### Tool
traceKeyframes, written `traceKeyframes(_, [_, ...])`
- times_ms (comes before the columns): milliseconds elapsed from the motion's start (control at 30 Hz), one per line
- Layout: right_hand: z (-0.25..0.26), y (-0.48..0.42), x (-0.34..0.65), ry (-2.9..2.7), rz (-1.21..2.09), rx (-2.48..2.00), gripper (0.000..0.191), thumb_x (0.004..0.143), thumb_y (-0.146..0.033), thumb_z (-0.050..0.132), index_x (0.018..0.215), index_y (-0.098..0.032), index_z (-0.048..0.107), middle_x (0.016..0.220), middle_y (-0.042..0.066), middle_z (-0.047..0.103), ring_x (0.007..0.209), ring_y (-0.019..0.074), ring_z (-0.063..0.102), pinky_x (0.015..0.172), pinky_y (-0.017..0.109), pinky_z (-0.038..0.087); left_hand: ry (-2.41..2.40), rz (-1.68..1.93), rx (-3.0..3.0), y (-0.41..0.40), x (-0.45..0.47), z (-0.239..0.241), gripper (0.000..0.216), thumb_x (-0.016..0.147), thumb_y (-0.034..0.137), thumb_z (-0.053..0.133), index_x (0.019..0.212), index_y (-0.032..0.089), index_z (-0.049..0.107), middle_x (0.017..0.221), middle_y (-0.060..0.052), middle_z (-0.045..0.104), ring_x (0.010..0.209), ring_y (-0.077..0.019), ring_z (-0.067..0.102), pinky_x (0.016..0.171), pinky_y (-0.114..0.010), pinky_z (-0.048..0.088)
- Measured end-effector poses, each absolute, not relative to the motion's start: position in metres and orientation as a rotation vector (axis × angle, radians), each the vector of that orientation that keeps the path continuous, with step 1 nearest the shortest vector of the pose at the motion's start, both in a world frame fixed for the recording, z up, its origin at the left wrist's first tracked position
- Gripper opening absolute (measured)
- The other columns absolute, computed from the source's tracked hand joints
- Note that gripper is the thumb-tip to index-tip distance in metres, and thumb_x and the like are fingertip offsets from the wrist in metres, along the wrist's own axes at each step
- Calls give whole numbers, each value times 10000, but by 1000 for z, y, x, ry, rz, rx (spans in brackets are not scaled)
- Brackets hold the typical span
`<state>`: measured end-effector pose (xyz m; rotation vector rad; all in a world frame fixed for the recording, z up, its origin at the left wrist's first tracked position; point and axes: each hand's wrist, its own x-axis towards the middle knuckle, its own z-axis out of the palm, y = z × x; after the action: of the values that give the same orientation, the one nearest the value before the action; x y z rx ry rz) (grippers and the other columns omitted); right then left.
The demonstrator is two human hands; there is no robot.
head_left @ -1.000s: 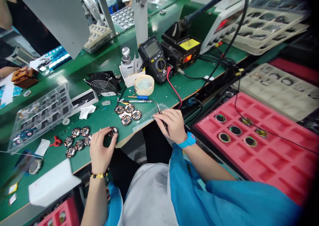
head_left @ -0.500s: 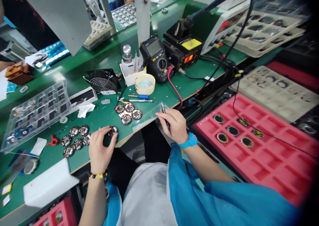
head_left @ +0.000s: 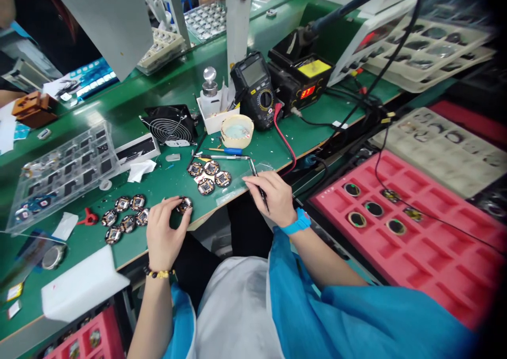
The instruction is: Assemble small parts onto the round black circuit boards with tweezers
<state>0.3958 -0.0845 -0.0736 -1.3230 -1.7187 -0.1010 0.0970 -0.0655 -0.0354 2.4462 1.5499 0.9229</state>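
Observation:
My left hand [head_left: 165, 232] rests at the bench's front edge, its thumb and fingers closed around a small round circuit module [head_left: 184, 205]. A pair of dark tweezers [head_left: 259, 186] is gripped in my right hand [head_left: 274, 196], with the tips pointing up and left, apart from the module. Several similar round modules [head_left: 127, 224] lie to the left of my left hand, partly behind its fingers. Another cluster of round modules [head_left: 222, 178] sits between my hands. Behind that cluster lie a silver pen-like tool [head_left: 225, 157] and a blue-handled screwdriver [head_left: 233, 151].
A cream bowl [head_left: 236, 132], a fan [head_left: 169, 126], a multimeter [head_left: 259, 92] and a soldering station [head_left: 304, 79] stand behind. On the right is a pink foam tray [head_left: 428, 243] with several round parts. A clear compartment tray [head_left: 63, 177] lies left. A cable hangs at right.
The view has shifted a little, so the bench appears further right. My right hand has moved slightly left over the bench, and the tweezers lean more leftward. My left hand keeps hold of the module.

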Motion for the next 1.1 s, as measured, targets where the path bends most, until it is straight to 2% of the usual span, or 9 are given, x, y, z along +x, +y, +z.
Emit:
traceKeyframes(300, [-70, -89, 391, -1768, -181, -1416, 196, 986, -182, 651, 1164, -220, 723, 1047, 69, 762, 977, 235, 673, 879, 379, 580, 1516, 955, 2453, -65, 96, -36, 231, 958, 314, 722, 1159, 208, 678, 1216, -91, 742, 1183, -271, 656, 1101, -461, 490])
traceKeyframes(467, [-74, -95, 388, -1778, -170, -1360, 196, 948, -152, 692, 1130, -216, 727, 1021, 55, 788, 922, 222, 680, 850, 381, 581, 1508, 966, 2449, -65, 96, -37, 233, 958, 307, 722, 1165, 209, 678, 1214, -90, 743, 1184, -271, 655, 1097, -461, 494])
traceKeyframes(733, [-81, -104, 371, -1805, -180, -1293, 259, 902, -127, 736, 1132, -245, 717, 1079, 7, 822, 948, 208, 712, 827, 378, 556, 1506, 960, 2454, -65, 96, -36, 228, 963, 311, 714, 1165, 212, 677, 1211, -95, 742, 1165, -278, 662, 1076, -473, 506])
traceKeyframes(833, [-83, -107, 364, -1846, -188, -1249, 263, 904, -148, 740, 1138, -264, 709, 1115, -12, 821, 983, 198, 738, 977, 428, 521, 1518, 961, 2458, -65, 96, -36, 230, 960, 313, 717, 1164, 213, 677, 1211, -94, 743, 1169, -282, 662, 1073, -474, 507])
traceKeyframes(967, [-86, -110, 355, -1896, -149, -1169, 285, 929, -180, 710, 1198, -270, 691, 1223, -9, 796, 1119, 197, 742, 1242, 489, 368, 1522, 955, 2455, -65, 97, -36, 221, 963, 313, 713, 1158, 215, 678, 1211, -93, 744, 1169, -282, 664, 1077, -476, 504])
traceKeyframes(1100, [-93, -113, 352, -1947, -116, -1110, 304, 954, -189, 655, 1248, -260, 685, 1307, 13, 761, 1265, 200, 698, 1307, 487, 309, 1530, 946, 2461, -65, 97, -37, 222, 964, 322, 711, 1156, 214, 679, 1209, -95, 744, 1180, -284, 666, 1084, -475, 500])
